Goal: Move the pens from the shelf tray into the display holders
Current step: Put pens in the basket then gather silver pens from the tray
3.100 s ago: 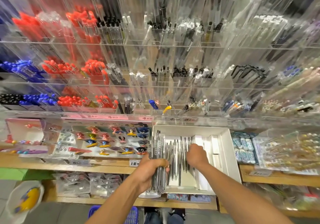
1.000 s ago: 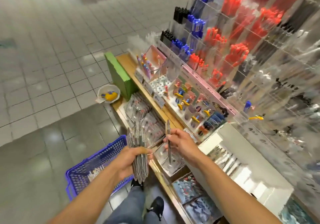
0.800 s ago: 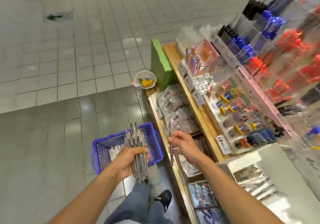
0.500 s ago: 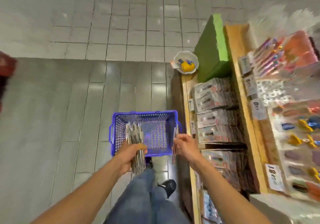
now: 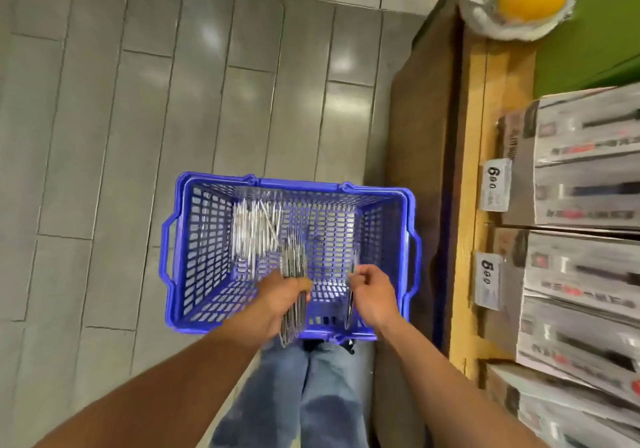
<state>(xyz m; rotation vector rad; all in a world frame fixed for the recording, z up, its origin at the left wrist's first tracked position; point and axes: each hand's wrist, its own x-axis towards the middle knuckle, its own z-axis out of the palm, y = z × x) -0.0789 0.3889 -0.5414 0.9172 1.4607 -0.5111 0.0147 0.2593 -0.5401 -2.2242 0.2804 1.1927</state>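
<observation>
The left hand (image 5: 277,303) has its fingers wrapped around a bundle of pens (image 5: 293,295); the right hand (image 5: 374,293) pinches a single pen (image 5: 349,309), both above the blue basket (image 5: 194,239) on the floor. No display holders are visible, so placement appears outstanding.

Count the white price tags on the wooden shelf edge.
2. One tag sits further along the shelf, level with the basket's far rim; the other tag is nearer, level with the hands. More may lie out of frame.
</observation>
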